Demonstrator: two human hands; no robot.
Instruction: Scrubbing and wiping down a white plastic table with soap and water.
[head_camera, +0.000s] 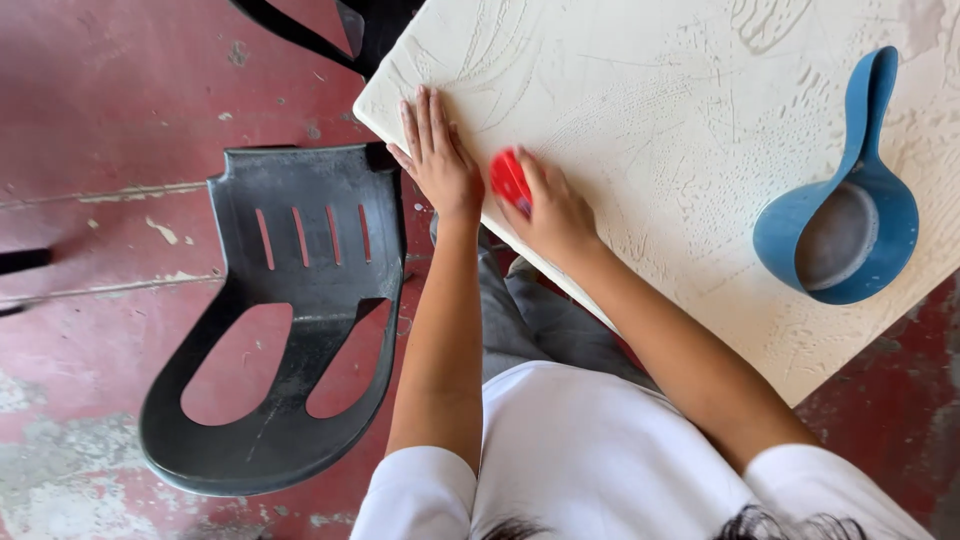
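Observation:
My left hand lies flat, fingers together and stretched out, on the near corner of a white soapy table. Right beside it my right hand is closed around a small red scrubbing thing, pressed against the tabletop near the edge. Only part of the red thing shows past my fingers. Suds streaks and swirl marks cover the table surface.
A blue plastic dipper with a long handle sits on the table at the right, holding greyish water. A black plastic chair stands on the red worn floor at my left. Another dark chair part shows at the top.

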